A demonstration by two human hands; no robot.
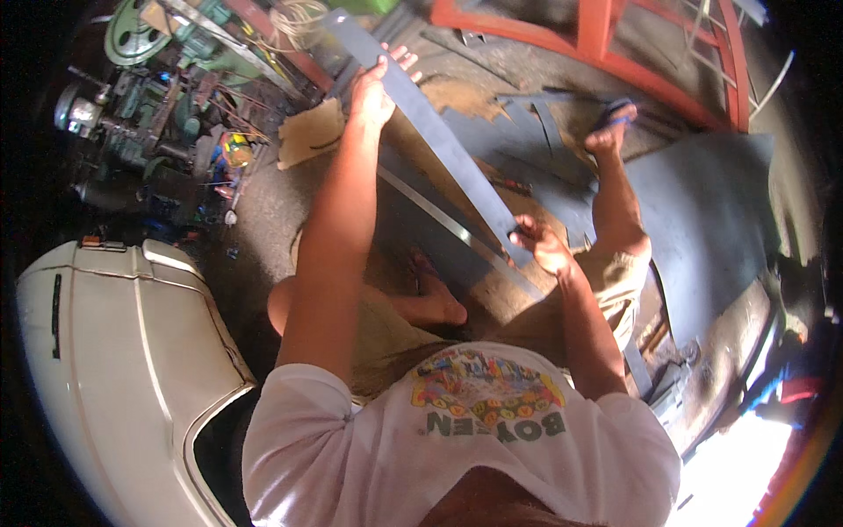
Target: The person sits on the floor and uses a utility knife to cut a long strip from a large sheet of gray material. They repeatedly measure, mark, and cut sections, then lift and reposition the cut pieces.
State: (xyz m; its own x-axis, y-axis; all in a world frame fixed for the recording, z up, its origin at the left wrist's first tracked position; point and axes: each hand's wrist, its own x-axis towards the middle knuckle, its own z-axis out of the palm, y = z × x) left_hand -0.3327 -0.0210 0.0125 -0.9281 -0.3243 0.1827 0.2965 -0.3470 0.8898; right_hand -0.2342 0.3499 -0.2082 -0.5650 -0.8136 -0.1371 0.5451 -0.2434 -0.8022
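Note:
A long, flat grey strip (pixel 443 145) slants across in front of me, its far end up to the left and its near end toward my right knee. My left hand (pixel 376 95) supports it near the far end, thumb over the edge and fingers reaching out beneath. At the near end my right hand (pixel 546 248) pinches it between thumb and fingers. Below the strip, a narrow shiny metal straightedge (pixel 426 204) lies over dark sheet material and brown board (pixel 505 303). Whether the strip is rubber or metal, I cannot tell.
Dark sheets (pixel 716 206) spread on the right. A red metal frame (pixel 597 31) stands at the back right. Green machinery (pixel 132 35) and cluttered parts fill the far left. A cream vehicle panel (pixel 114 325) is close on my left. Torn cardboard (pixel 312 132) lies on the floor.

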